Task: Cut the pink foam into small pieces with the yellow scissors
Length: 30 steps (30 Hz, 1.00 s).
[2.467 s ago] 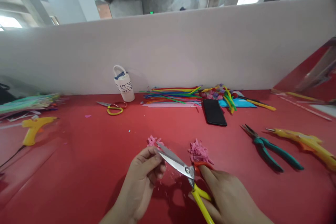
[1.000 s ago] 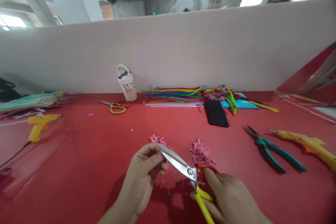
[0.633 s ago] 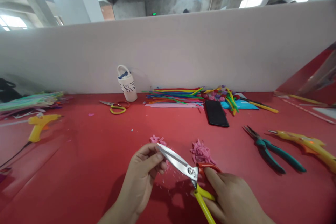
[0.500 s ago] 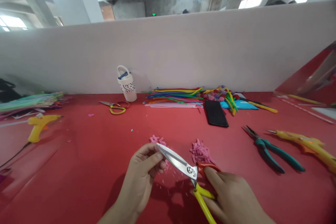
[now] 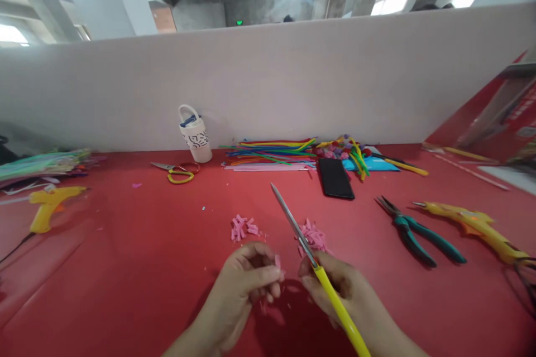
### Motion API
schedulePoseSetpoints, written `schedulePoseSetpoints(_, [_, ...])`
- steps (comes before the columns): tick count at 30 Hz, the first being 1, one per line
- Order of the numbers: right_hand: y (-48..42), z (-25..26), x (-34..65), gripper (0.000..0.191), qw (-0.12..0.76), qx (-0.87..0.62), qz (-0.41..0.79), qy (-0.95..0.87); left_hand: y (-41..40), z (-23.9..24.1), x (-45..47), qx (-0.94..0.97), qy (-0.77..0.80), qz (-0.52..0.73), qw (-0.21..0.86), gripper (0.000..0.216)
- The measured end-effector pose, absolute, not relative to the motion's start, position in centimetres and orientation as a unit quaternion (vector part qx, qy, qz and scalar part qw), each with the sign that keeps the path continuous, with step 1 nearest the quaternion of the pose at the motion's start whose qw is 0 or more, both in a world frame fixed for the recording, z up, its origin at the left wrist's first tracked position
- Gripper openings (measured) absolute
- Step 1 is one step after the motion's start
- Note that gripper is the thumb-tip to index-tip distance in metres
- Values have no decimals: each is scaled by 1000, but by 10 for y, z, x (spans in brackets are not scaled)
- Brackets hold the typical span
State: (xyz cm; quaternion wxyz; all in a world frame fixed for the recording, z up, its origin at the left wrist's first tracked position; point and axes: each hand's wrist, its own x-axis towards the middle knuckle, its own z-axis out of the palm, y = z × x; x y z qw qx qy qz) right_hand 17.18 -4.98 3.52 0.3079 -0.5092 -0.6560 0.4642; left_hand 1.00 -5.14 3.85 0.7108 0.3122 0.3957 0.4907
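Between the thumb and fingers of my left hand is a small pink strip, pinched so that its tip sticks up. My right hand grips a pair of scissors with yellow handle covering, seen edge-on, the blade pointing up and to the left. A small pile of cut pink pieces lies beyond my left hand. Another pink pile sits behind the scissors and my right hand, partly covered by them. Tiny pink scraps are scattered on the red table between the hands.
Green-handled pliers and a yellow glue gun lie right. Pipe cleaners and a black phone are at the back. A white cup, other scissors and another glue gun are left.
My right hand has turned the scissors edge-on, and their tip has moved away from my left fingers. The left hand has shifted slightly right and down, now showing the pink strip.
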Motion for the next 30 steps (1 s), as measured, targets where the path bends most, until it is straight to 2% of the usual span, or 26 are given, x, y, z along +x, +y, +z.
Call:
schedulePoseSetpoints(4, [-53,30,166,20,328,-484,568,-580,-56,33,19,344,384,428,743,21])
schedulePoseSetpoints(9, [-54,31,161,17,320,-480,590,-565,-54,28,22,364,384,404,746,26])
schedulePoseSetpoints(16, [-56,34,159,14,361,-501,488,-616,-55,22,30,433,471,383,666,17])
schedulePoseSetpoints(24, [-58,26,163,14,308,-531,363,-701,-59,23,33,420,476,408,656,8])
schedulePoseSetpoints(30, [-56,28,169,15,295,-524,363,-712,-55,28,28,427,504,404,633,7])
